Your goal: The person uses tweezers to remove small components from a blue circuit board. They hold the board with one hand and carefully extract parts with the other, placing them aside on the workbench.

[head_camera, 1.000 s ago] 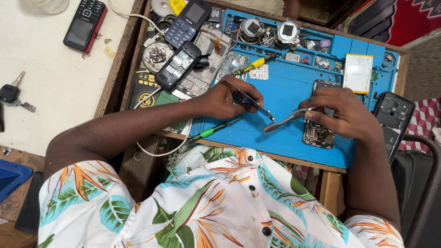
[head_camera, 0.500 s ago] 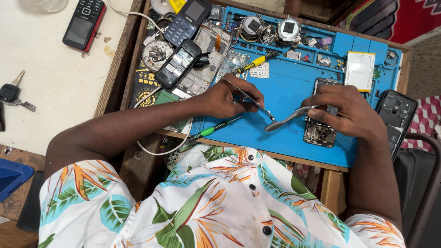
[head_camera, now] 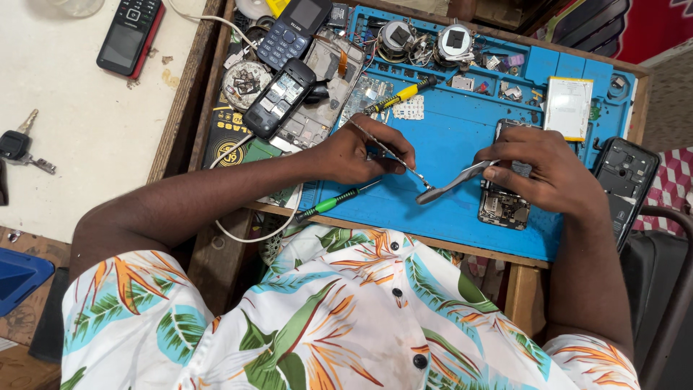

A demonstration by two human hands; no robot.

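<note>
Looking down past the white shirt with the green and orange leaf print (head_camera: 346, 318), you can see both hands meeting over the blue silicone repair mat (head_camera: 447, 217) on the wooden table (head_camera: 184, 115). Nearest the edge lies a green-handled screwdriver (head_camera: 333, 204), parked within easy reach.

The left hand (head_camera: 361, 153) has its grip closed around a thin metal probe (head_camera: 393, 155), angled down toward the middle. The right hand (head_camera: 545, 170) pinches silver tweezers (head_camera: 455, 182), tips pointing left so they nearly touch the probe's tip. Whatever sits between the tips is too small to tell. The right palm also rests on an opened phone with its circuit board exposed (head_camera: 502, 206), probably to keep it from sliding.

Just right of the mat lies a black phone back shell (head_camera: 626, 180). Further up there's a yellow-handled screwdriver (head_camera: 401, 94) and a white flat battery (head_camera: 568, 108). The mat's far tray compartments (head_camera: 505, 72) hold small screws and bits, plus two round metal parts (head_camera: 426, 40). To the left, a black keypad phone (head_camera: 280, 97) sits on a pile of boards, a blue keypad phone (head_camera: 294, 32) beyond it, and a red and black phone (head_camera: 130, 36) off on the pale surface with a car key (head_camera: 18, 144).
</note>
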